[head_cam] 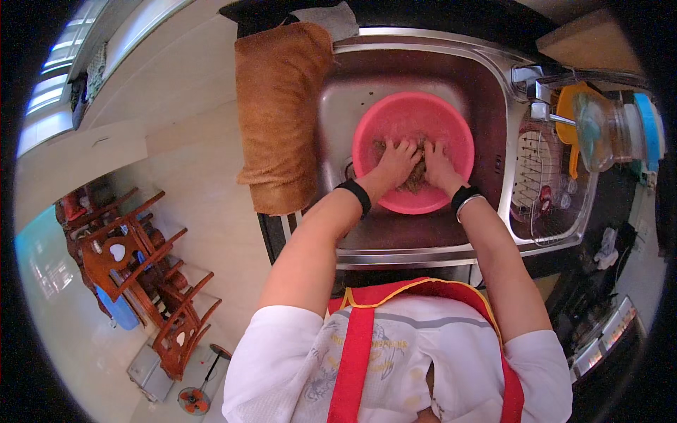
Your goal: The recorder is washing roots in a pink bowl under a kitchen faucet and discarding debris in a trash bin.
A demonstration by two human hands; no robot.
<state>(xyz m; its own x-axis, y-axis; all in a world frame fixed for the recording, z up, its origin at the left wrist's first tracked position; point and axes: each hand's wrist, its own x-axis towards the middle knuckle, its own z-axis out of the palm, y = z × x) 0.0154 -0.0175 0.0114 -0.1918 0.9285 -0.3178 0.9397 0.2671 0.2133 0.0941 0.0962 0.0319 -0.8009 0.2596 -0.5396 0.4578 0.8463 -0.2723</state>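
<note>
A round pink plastic basin [441, 113] sits in the main bowl of a stainless steel sink [338, 106]. In it lies a brown, clumpy mass [413, 180] that I cannot identify more exactly, apparently wet. My left hand [398, 161] reaches into the basin from the lower left, fingers bent onto the mass. Close beside it on the right, my right hand [439, 165] touches the same material. The fingertips are partly sunk or hidden, so any grip is unclear. Both wrists wear dark bands, and the right one also has a bracelet.
A brown towel [280, 116] drapes over the sink's left side. Right of the bowl are a faucet [539, 100], a clear jar with a blue lid [603, 132], an orange plastic utensil [568, 116] and a wire rack [537, 185] in the smaller bowl. Wooden chairs [143, 254] stand far left.
</note>
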